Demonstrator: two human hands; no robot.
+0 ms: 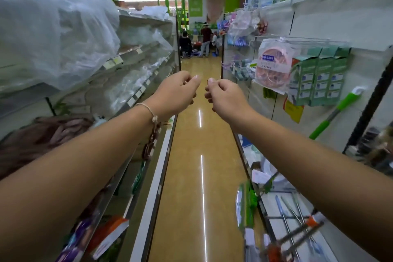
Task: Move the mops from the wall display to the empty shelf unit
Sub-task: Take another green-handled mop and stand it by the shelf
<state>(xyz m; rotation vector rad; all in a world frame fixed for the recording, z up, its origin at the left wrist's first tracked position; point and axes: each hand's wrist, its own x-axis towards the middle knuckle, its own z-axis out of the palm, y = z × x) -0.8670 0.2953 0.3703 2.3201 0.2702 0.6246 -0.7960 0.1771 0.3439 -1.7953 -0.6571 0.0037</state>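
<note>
Both my arms stretch forward over a shop aisle. My left hand (177,93) and my right hand (223,98) are side by side at mid-frame, fingers curled in, nothing visible in either. A mop with a green handle (335,112) leans on the white wall display at the right. More long handles, metal with orange parts (297,225), lie on the low white shelf at the lower right. Another green mop part (246,204) stands at that shelf's front edge.
Shelves (136,95) draped with clear plastic sheeting run along the left. Packaged goods (274,66) and green boxes (321,76) hang on the right wall. The glossy tan floor (202,134) runs ahead between them. Several people (205,40) stand at the far end of the aisle.
</note>
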